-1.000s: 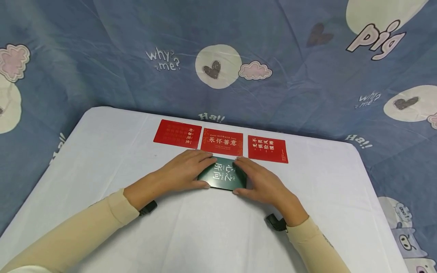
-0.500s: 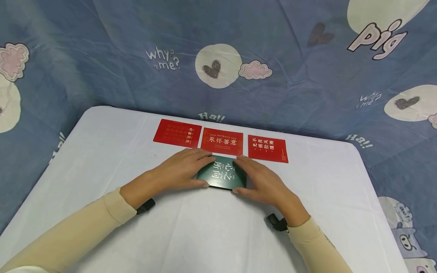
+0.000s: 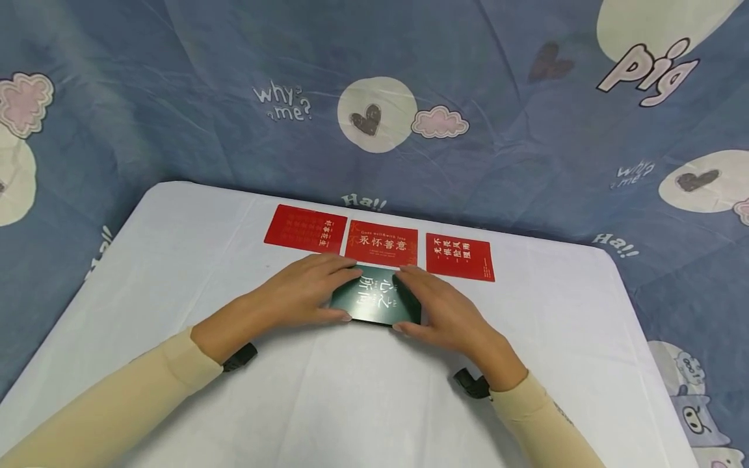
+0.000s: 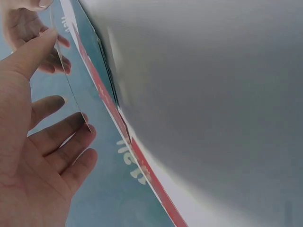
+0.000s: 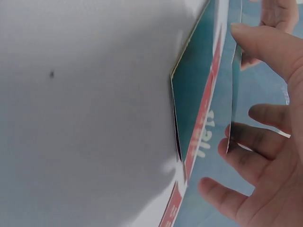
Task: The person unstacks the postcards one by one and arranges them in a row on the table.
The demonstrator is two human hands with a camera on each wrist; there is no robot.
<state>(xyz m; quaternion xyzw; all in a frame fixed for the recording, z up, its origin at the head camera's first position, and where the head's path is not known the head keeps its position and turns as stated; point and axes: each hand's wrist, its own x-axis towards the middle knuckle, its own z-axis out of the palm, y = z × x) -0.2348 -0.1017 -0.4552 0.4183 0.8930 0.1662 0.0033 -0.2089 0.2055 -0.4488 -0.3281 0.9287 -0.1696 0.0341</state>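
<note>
A green card [image 3: 377,299] with white Chinese characters is held between both hands in the head view. My left hand [image 3: 307,290] grips its left end, thumb at the near edge and fingers at the far edge. On the right end, my right hand [image 3: 441,309] grips it the same way. Both wrist views show this card edge-on, raised off the table. Below it lies more green card [image 5: 191,94], one piece or a stack, on the white cloth; in the head view the held card mostly hides it.
Beyond the hands, three red cards lie in a row: left [image 3: 305,229], middle [image 3: 382,243] and right [image 3: 459,257]. A white cloth [image 3: 351,403] covers the table. Behind its far edge hangs a blue patterned curtain [image 3: 222,117]. Each wrist bears a black camera [image 3: 471,383].
Both hands and the green card have shifted slightly to the left, the left hand a little more. The grip is the same, and the red cards have stayed in place.
</note>
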